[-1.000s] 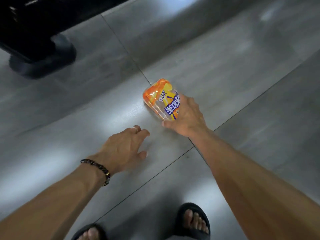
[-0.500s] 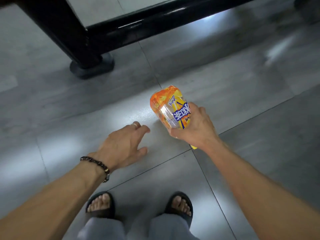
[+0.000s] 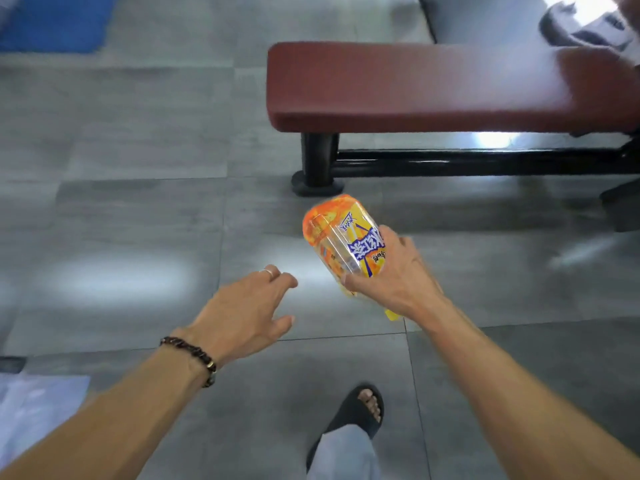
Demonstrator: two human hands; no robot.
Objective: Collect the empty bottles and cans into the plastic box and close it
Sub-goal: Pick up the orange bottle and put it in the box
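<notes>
One bottle (image 3: 343, 244) in play, and only one: a clear plastic bottle with an orange-and-yellow label and blue lettering, carried in the air above the grey tiled floor (image 3: 138, 216), base tipped up and away, yellow cap end poking out below the wrist. The right hand (image 3: 398, 275) had it, fingers and thumb wrapped round the lower body. The left hand (image 3: 242, 317) reached out beside it, fingers loosely spread and slightly bent, holding nothing, apart from the bottle; a ring showed on one finger and one dark beaded bracelet (image 3: 192, 355) sat on that wrist.

Two bare forearms came in from the bottom edge. One foot in a black sandal (image 3: 360, 410) stood on the tiles below the hands, with a pale trouser leg over it.

Just beyond the bottle stood one bench (image 3: 433, 84), dark red padded top, black frame, its round foot planted on the floor close to the bottle's raised base. Far left at the top lay one blue mat (image 3: 55, 22), blurred. A pale translucent sheet (image 3: 31, 410) sat at the lower left corner; what it was could not be told. At top right something grey and white lay on the bench end, too blurred to name
</notes>
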